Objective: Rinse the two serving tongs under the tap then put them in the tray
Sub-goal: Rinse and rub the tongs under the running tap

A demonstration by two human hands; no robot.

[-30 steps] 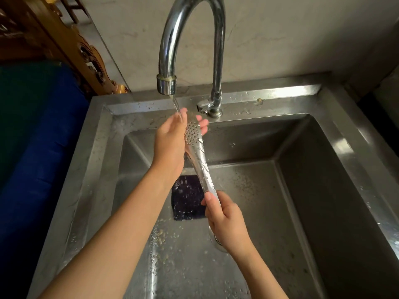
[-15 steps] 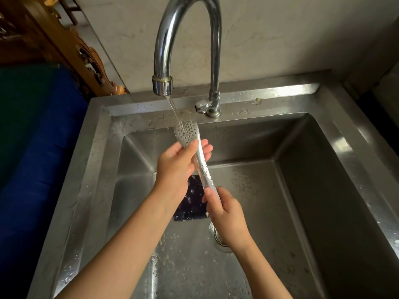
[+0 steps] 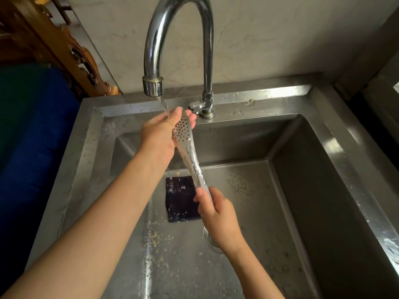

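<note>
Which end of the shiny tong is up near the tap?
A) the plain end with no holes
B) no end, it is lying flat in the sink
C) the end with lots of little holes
C: the holey end of the tong is up under the tap, held in the left hand, while the right hand grips the other end lower down.

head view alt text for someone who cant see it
Two hands rinse serving tongs under a running tap over a steel sink: right hand grips the handle end, left hand cups the perforated head in the stream. A dark square pad lies on the sink floor.
</note>
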